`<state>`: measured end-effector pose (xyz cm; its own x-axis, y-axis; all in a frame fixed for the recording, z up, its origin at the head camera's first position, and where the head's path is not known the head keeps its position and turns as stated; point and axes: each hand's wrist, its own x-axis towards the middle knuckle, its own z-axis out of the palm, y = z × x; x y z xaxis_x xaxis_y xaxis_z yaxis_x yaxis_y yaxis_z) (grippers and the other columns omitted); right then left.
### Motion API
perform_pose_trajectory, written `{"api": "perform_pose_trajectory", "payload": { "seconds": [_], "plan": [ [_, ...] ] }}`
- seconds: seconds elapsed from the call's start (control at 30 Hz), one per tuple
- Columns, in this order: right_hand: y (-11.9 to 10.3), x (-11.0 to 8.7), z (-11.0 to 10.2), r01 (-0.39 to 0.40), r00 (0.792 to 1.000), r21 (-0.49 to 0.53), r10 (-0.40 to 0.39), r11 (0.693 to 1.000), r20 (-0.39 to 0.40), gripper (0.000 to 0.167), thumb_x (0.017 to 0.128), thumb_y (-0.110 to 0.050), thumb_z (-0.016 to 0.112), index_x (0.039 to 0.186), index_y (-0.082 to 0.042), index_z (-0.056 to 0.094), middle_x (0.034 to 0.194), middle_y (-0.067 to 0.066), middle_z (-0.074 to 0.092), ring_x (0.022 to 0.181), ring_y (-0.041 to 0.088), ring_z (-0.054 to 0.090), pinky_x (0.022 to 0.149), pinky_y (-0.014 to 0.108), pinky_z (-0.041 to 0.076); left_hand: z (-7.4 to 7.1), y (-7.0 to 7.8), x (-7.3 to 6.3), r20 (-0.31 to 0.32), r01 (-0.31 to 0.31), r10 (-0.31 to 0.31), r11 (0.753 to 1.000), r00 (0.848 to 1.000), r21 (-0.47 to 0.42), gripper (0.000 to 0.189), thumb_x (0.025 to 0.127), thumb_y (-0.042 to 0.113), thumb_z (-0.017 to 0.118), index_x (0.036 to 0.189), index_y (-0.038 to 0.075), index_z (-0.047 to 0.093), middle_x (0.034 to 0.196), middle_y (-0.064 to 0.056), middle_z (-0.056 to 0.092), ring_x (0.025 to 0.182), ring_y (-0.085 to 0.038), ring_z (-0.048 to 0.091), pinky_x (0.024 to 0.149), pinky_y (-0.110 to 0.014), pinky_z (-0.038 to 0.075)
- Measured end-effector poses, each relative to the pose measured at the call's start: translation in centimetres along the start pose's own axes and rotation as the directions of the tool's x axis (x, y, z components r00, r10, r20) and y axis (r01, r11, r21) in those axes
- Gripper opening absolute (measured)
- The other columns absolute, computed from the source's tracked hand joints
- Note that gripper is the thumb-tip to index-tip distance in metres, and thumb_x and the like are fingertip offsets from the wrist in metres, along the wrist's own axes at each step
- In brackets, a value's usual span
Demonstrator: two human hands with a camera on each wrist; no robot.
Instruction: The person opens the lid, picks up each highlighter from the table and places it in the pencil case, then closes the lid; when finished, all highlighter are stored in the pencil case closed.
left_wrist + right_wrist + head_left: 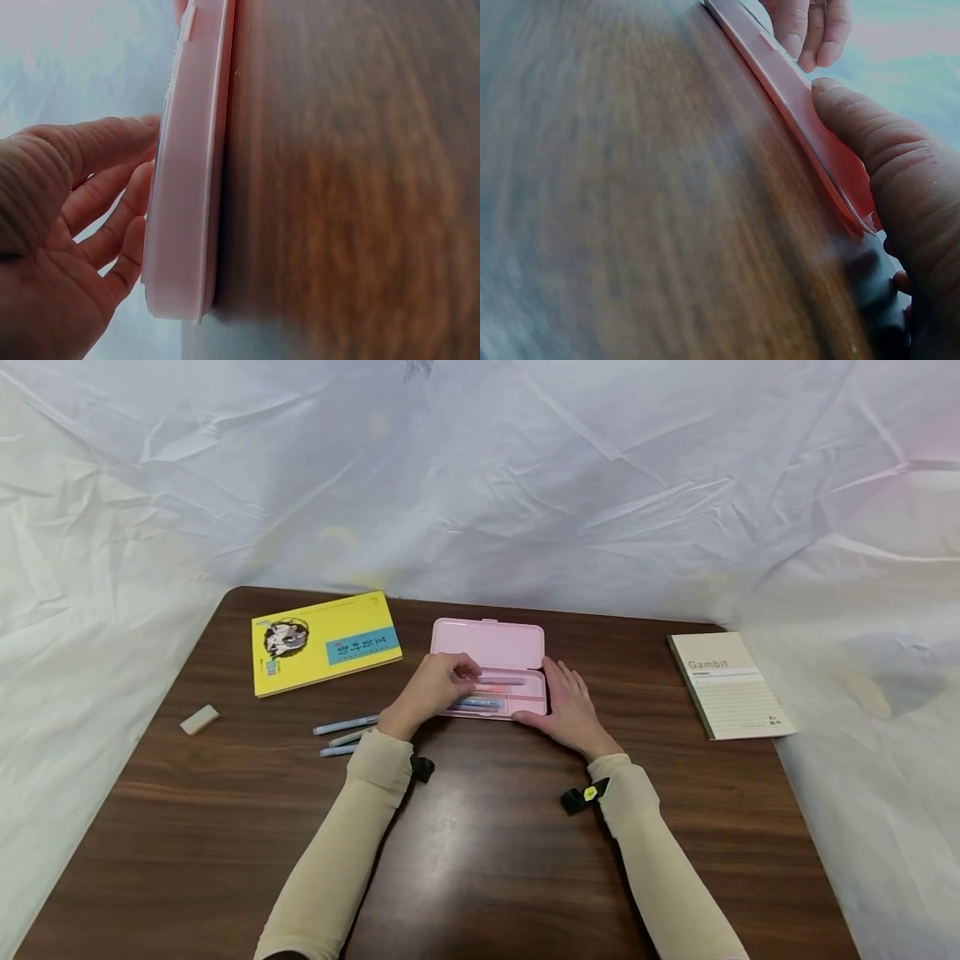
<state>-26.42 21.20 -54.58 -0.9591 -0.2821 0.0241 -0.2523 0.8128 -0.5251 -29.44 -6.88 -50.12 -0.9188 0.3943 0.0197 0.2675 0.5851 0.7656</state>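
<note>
A pink pencil case [489,645] lies open on the table, its lid tipped back and several pens [480,703] inside it. My left hand [435,687] reaches over the case's left part with bent fingers. In the left wrist view the case's front wall [184,172] hides those fingertips, so whether they pinch a pen is not visible. My right hand [570,708] rests at the right end of the case, fingers extended along its side. Its thumb [855,120] touches the front rim in the right wrist view.
Several pens [345,724] lie left of the case, partly behind my left wrist. A yellow book [315,647] is at the back left, and a white eraser [199,719] near the left edge. A Gambit notepad [731,685] sits at the right edge. White sheeting [480,485] hangs behind the table.
</note>
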Motion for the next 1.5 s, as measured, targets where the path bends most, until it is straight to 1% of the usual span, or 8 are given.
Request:
{"api": "perform_pose_trajectory", "payload": {
  "seconds": [0.33,0.57,0.73,0.93,1.03,1.2,1.37,1.5],
  "plan": [
    [-0.4,-0.2,-0.2,-0.012,1.0,-0.002,0.012,1.0,0.003,0.12,0.085,-0.068,0.075,0.168,-0.005,0.017,0.173,0.019,0.024,0.161,0.038,0.015,0.129,0.057,0.005,-1.0,-0.4,-0.8,-0.009,0.045,-0.046,0.993,0.999,-0.11,0.019,0.097,0.017,0.079,0.116,0.016,0.076,0.108,-0.001,0.071,0.103,-0.024,0.061,0.097,-0.044,0.054],
    [-0.3,-0.1,-0.1,0.003,1.0,-0.016,-0.003,1.0,0.0,0.119,0.086,-0.065,0.076,0.169,-0.005,0.016,0.173,0.019,0.023,0.161,0.038,0.015,0.129,0.057,0.006,-3.4,-1.8,-2.2,-0.045,0.06,-0.069,0.984,0.997,-0.165,0.025,0.097,0.02,0.079,0.121,0.014,0.076,0.112,-0.003,0.071,0.103,-0.026,0.06,0.093,-0.044,0.055],
    [-0.4,-0.1,-0.3,0.0,1.0,-0.006,0.0,1.0,-0.009,0.119,0.084,-0.066,0.077,0.168,-0.005,0.017,0.172,0.02,0.025,0.161,0.039,0.016,0.129,0.057,0.006,-5.8,-4.0,-3.6,-0.075,0.062,-0.076,0.982,0.994,-0.18,0.029,0.096,0.019,0.08,0.124,0.011,0.074,0.116,-0.006,0.074,0.106,-0.024,0.066,0.096,-0.046,0.055],
    [-0.4,-0.2,-0.3,-0.006,1.0,-0.002,0.006,1.0,-0.011,0.12,0.084,-0.067,0.076,0.168,-0.005,0.018,0.172,0.021,0.025,0.16,0.04,0.016,0.128,0.058,0.006,-8.8,-6.6,-5.7,-0.101,0.12,-0.138,0.979,0.985,-0.164,0.036,0.097,0.023,0.081,0.129,0.01,0.072,0.121,-0.008,0.074,0.111,-0.025,0.067,0.1,-0.045,0.053],
    [-0.3,-0.2,-0.2,-0.005,1.0,-0.008,0.005,1.0,-0.006,0.12,0.084,-0.07,0.074,0.168,-0.005,0.017,0.172,0.021,0.025,0.16,0.04,0.016,0.128,0.059,0.006,-10.5,-7.5,-6.8,-0.117,0.143,-0.16,0.979,0.98,-0.145,0.039,0.097,0.026,0.08,0.131,0.008,0.072,0.124,-0.01,0.073,0.114,-0.027,0.066,0.095,-0.04,0.054],
    [-0.2,-0.2,-0.2,-0.008,1.0,-0.009,0.008,1.0,-0.005,0.12,0.085,-0.069,0.075,0.168,-0.006,0.017,0.172,0.021,0.025,0.16,0.041,0.016,0.128,0.059,0.007,-12.6,-8.8,-8.6,-0.126,0.162,-0.176,0.98,0.976,-0.112,0.039,0.099,0.025,0.078,0.132,0.006,0.071,0.128,-0.013,0.071,0.117,-0.029,0.066,0.086,-0.023,0.052],
    [-0.3,-0.3,-0.4,-0.018,1.0,-0.012,0.018,1.0,-0.006,0.119,0.085,-0.068,0.076,0.168,-0.006,0.017,0.172,0.021,0.025,0.16,0.04,0.016,0.128,0.059,0.006,-13.4,-9.9,-10.4,-0.116,0.166,-0.172,0.984,0.978,-0.06,0.036,0.099,0.026,0.078,0.129,0.008,0.072,0.121,-0.012,0.075,0.11,-0.024,0.067,0.085,-0.018,0.049],
    [-0.3,-0.1,-0.4,-0.001,1.0,-0.01,0.001,1.0,-0.005,0.121,0.085,-0.072,0.073,0.168,-0.006,0.017,0.172,0.021,0.025,0.16,0.041,0.016,0.128,0.06,0.007,-13.0,-10.5,-12.1,-0.1,0.171,-0.182,0.979,0.978,-0.11,0.034,0.097,0.022,0.08,0.127,0.008,0.073,0.119,-0.012,0.076,0.104,-0.016,0.069,0.084,-0.015,0.051]
  ]
}}
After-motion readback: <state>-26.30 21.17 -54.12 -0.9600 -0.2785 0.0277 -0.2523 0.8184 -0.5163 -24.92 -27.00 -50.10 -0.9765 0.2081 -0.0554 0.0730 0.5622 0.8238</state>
